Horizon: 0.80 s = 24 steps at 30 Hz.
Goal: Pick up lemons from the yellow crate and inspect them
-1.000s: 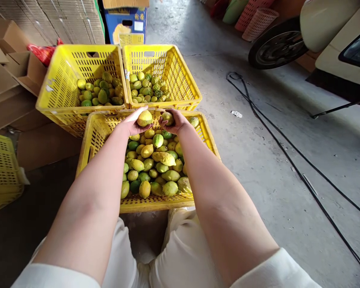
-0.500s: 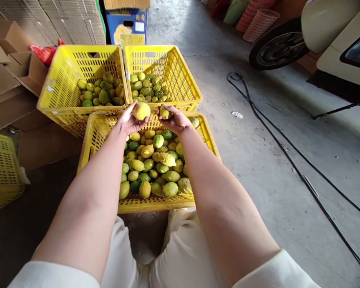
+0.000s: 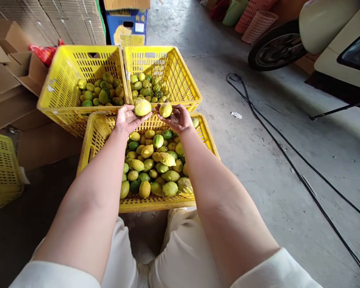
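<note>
Far left: one yellow perforated crate (image 3: pixel 2 172), partly in view, standing by brown cardboard cartons (image 3: pixel 0 82), with a piece of red plastic (image 3: pixel 43 54) beside them. Behind: one stack of flattened cardboard (image 3: pixel 48 24). Next: one rear left crate (image 3: pixel 57 84), yellow, slatted, holding green and yellow lemons heaped toward its right side. Behind the crates: one blue carton (image 3: pixel 138 20) with a dark handhold. In my left grip (image 3: pixel 128 119): one large yellow lemon (image 3: pixel 143 107), resting on my fingers, my thumb at its side, raised above the far end of the front crate (image 3: pixel 150 207). Said front crate: yellow, before my knees, bearing a broad layer of lemons, green through yellow, one long knobbly lemon (image 3: pixel 165 159) lying near the middle. Rear right crate (image 3: pixel 180 76): yellow, set beside the rear left one, small lemons gathered in its left part, some banded with light and shade. In my right grip (image 3: pixel 181 119): one smaller yellow lemon (image 3: pixel 165 110), held at my fingers, about level with the first and near it; whether my two hands' fingertips touch I cannot tell. On the grey floor to the right: one whitish scrap (image 3: pixel 236 115), one black cable (image 3: pixel 250 104) looped and doubled, one pale pink perforated basket (image 3: pixel 259 27) farther back. Far right: one pale vehicle (image 3: pixel 333 56), black-tyred wheel in view.
</note>
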Tool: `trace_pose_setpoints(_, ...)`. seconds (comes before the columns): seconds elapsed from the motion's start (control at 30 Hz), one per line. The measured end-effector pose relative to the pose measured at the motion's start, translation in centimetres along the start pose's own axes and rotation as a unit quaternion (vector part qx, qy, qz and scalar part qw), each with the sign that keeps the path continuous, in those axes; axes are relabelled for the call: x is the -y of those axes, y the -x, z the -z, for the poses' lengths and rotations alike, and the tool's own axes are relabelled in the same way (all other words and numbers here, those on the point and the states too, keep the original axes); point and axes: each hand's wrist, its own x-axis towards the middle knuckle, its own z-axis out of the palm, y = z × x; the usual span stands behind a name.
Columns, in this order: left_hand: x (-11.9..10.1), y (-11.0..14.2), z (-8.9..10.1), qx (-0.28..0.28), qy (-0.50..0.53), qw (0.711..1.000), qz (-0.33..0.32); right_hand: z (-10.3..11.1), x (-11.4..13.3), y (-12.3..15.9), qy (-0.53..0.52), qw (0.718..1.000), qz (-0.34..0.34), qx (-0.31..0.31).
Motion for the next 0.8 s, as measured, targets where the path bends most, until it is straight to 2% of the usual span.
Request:
trace_pose_setpoints(0.1,0.0,0.2,-0.6,0.037,-0.007,0.999,0.019,0.1,0.0,0.0,-0.067,0.997,0.025,0.038)
trace_pose_setpoints(0.2,0.1,0.2,-0.9,0.007,-0.031,0.997,0.066,0.3,-0.2,-0.3,-0.103,0.993,0.006,0.056)
trace_pose_setpoints(0.3,0.2,-0.2,-0.7,-0.019,-0.038,0.995,0.092,0.5,-0.4,-0.8,-0.088,0.994,-0.051,0.030)
trace_pose_setpoints(0.4,0.3,-0.5,-0.4,-0.011,-0.036,0.992,0.121,0.7,-0.6,-1.2,-0.077,0.992,-0.094,-0.012)
trace_pose_setpoints(0.47,0.3,-0.6,-0.2,-0.007,-0.020,0.994,0.106,0.8,-0.7,-1.5,-0.095,0.992,-0.077,-0.022)
trace_pose_setpoints(0.57,0.3,-0.4,0.1,0.001,0.040,0.999,0.030,1.0,-0.6,-1.8,-0.131,0.991,-0.010,0.001)
trace_pose_setpoints(0.67,0.1,0.0,0.3,0.029,0.084,0.996,-0.024,1.0,-0.6,-1.9,-0.140,0.990,0.021,0.002)
trace_pose_setpoints(0.8,-0.3,0.2,0.3,0.033,0.072,0.997,-0.012,1.0,-0.5,-1.7,-0.167,0.986,0.020,-0.004)
